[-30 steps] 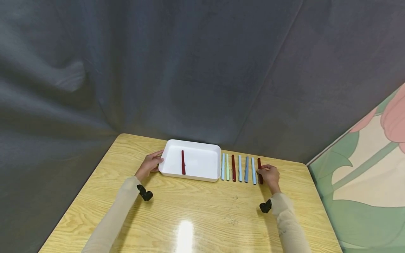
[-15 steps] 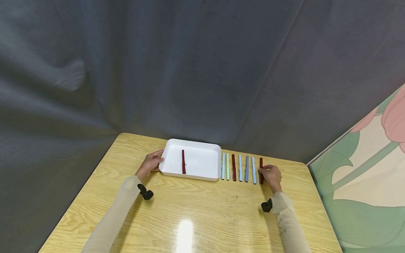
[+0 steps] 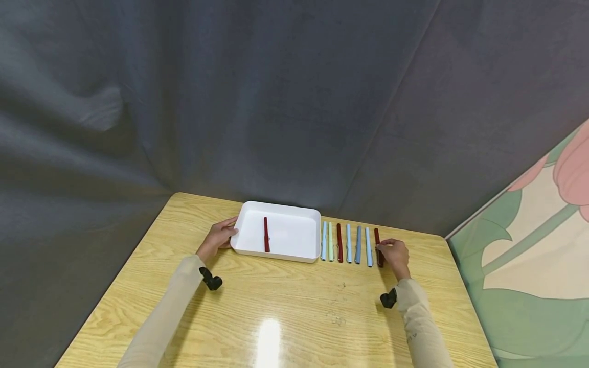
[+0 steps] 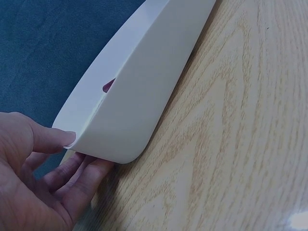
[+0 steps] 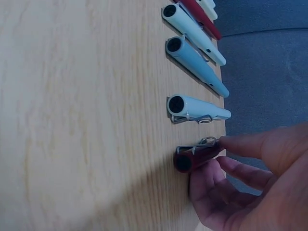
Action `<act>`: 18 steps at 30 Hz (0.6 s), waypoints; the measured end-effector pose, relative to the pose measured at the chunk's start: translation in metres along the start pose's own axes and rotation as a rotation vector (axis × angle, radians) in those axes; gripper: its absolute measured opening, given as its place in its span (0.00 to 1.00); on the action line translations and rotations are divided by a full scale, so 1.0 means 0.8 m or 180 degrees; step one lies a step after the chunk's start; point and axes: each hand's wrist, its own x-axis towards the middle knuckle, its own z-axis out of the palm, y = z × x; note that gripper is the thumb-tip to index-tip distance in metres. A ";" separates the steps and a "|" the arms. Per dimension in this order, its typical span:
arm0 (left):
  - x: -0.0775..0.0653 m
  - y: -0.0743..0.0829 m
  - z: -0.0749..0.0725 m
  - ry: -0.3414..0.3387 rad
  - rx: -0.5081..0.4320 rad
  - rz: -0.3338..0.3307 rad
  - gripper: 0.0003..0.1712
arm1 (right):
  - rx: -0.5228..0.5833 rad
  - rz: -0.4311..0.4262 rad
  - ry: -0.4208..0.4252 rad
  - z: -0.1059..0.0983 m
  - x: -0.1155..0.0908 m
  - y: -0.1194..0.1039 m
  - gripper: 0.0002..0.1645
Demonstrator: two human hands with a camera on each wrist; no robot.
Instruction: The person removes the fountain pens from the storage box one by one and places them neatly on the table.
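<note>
My left hand [image 3: 216,238] grips the left end of a white tray [image 3: 294,232]. In the left wrist view its thumb lies on the rim and its fingers are under the tray's end. Inside the tray lies a dark red pen [image 3: 266,235]. At the right end of a row of pens, my right hand [image 3: 394,255] pinches another dark red pen [image 5: 196,158] between thumb and fingers. That pen lies low at the tabletop, its metal clip facing the neighbouring light blue pen [image 5: 199,109].
Between the tray and my right hand lie a pale blue pen [image 3: 324,241], a light green pen [image 3: 330,243], a red pen [image 3: 339,244] and several blue ones, side by side. A dark curtain [image 3: 285,102] hangs behind the wooden table [image 3: 294,317].
The dark red pen in my right hand has shifted very slightly to the right and changed its slant. My left hand stays on the tray.
</note>
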 end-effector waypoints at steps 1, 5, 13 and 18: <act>0.000 -0.001 0.000 -0.0005 -0.0008 0.0000 0.33 | 0.0018 0.0007 -0.0005 -0.001 -0.001 -0.001 0.18; 0.001 -0.002 0.000 -0.0035 -0.0031 0.0005 0.33 | 0.0029 0.0053 -0.0002 -0.007 -0.005 -0.006 0.18; 0.002 -0.003 -0.002 -0.0051 0.0013 0.0028 0.33 | 0.0157 0.0076 0.0049 -0.009 -0.006 -0.018 0.19; 0.005 -0.005 0.000 -0.0022 -0.0008 -0.0012 0.33 | 0.0431 0.0084 0.0050 -0.008 -0.004 -0.021 0.19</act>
